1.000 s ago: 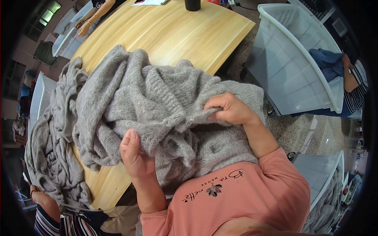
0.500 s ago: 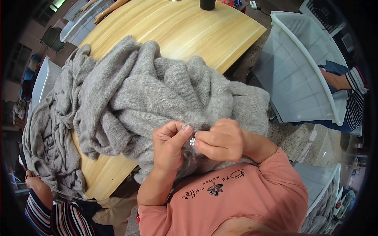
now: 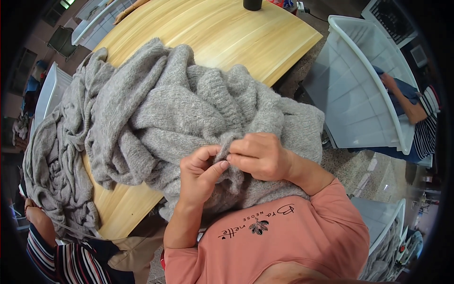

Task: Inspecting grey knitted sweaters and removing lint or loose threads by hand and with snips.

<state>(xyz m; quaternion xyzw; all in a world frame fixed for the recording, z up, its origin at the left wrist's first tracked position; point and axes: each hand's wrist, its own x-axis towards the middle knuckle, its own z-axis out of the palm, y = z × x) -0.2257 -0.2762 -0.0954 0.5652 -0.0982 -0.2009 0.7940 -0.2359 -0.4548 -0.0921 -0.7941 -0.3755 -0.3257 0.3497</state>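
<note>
A heap of fuzzy grey knitwear (image 3: 184, 113) spreads over the table and hangs down toward my lap. My left hand (image 3: 201, 173) is closed on a narrow grey knit edge, its thumb and index finger pinching it. Right beside it, my right hand (image 3: 260, 156) pinches the same bit of fabric, fingers curled and fingertips nearly touching the left thumb. A small fold of knit stands up between the two hands. Whether anything small is held inside the fingers is hidden.
The wooden table (image 3: 213, 35) bears a dark cup (image 3: 252, 4) at its far edge. To the right stands a large translucent bin (image 3: 359, 94), with another person's arm (image 3: 409, 102) at it. At lower left sits someone in striped clothing (image 3: 78, 262). A second bin (image 3: 378, 222) holds grey knits.
Both hands have shifted slightly, and a knit fold now rises between them. A shiny silvery bit seen between my fingers before is out of sight. The person at right has moved their arm.
</note>
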